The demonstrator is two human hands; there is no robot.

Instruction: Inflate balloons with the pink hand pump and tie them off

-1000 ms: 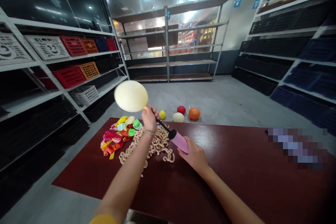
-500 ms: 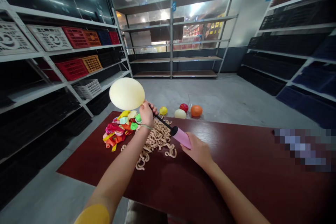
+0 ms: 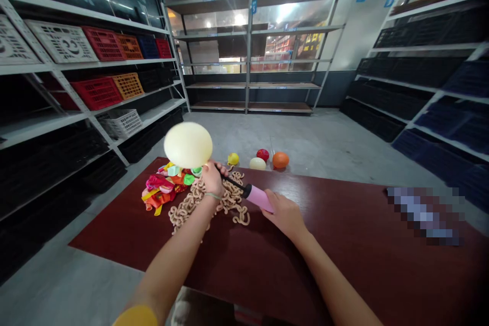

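Note:
My left hand [image 3: 212, 178] pinches the neck of an inflated pale yellow balloon [image 3: 188, 144] onto the black nozzle of a pink hand pump [image 3: 255, 196]. The balloon stands up and to the left of that hand. My right hand [image 3: 284, 216] is wrapped round the pump's pink body, low over the dark red table [image 3: 344, 254]. Under both hands lies a heap of beige curly cord [image 3: 206, 204]. Left of it sits a pile of flat coloured balloons [image 3: 162, 191].
Several inflated balloons lie on the floor beyond the table: yellow [image 3: 233, 158], cream [image 3: 257, 163], red [image 3: 263, 154], orange [image 3: 280, 160]. Shelving with plastic crates [image 3: 97, 92] lines the left wall, dark racks the right. A blurred patch [image 3: 424, 209] covers the table's right end.
The balloon has grown slightly rounder. My hands and the pump stay in the same grip; the view shifted a little as my head moved.

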